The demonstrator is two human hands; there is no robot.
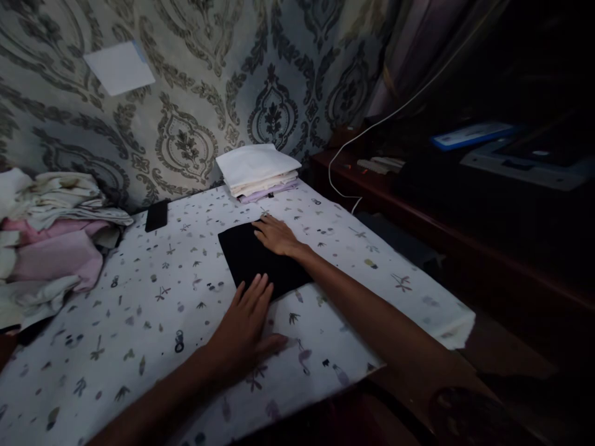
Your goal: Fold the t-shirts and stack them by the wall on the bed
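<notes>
A dark folded cloth (253,257) lies flat on the white patterned sheet (176,285). My left hand (246,325) rests at the cloth's near edge, fingers extended over it and thumb out to the right. Across the cloth's far right part lies my right hand (275,235), palm down with its fingers stretched out. Neither hand grips anything. Beyond the cloth stands a stack of folded white and lilac cloths (260,170).
Loose pink and cream clothes (60,235) are heaped at the left. A black phone (157,216) lies near the back edge. At the right, a white cable (331,167) hangs by a dark red shelf (418,210) holding a blue-edged item (471,135).
</notes>
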